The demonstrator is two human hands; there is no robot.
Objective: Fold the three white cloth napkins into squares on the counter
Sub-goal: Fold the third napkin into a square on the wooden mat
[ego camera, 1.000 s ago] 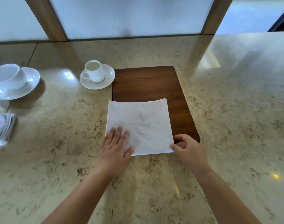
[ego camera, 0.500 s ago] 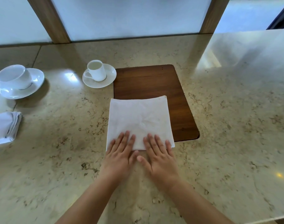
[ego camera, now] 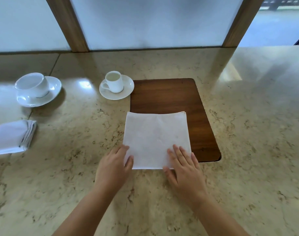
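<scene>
The two hands have moved apart along the near edge of the napkin (ego camera: 156,139): half a second ago they lay side by side at its middle, and now the left hand (ego camera: 113,165) sits at the near left corner and the right hand (ego camera: 185,169) at the near right corner. Both lie flat with fingers spread, pressing the cloth down and pinching nothing. That reads as smoothing a finished fold, so this napkin looks done as a square. It lies near the middle of the desk (ego camera: 247,150), its right and far parts over a wooden board (ego camera: 170,96). A folded napkin (ego camera: 12,137) rests by the desk's left edge; a third is not in view. A small cup on a saucer (ego camera: 116,86) touches the board's far left corner, and a larger cup and saucer (ego camera: 37,89) stands further left. Nothing blocks the hands.
</scene>
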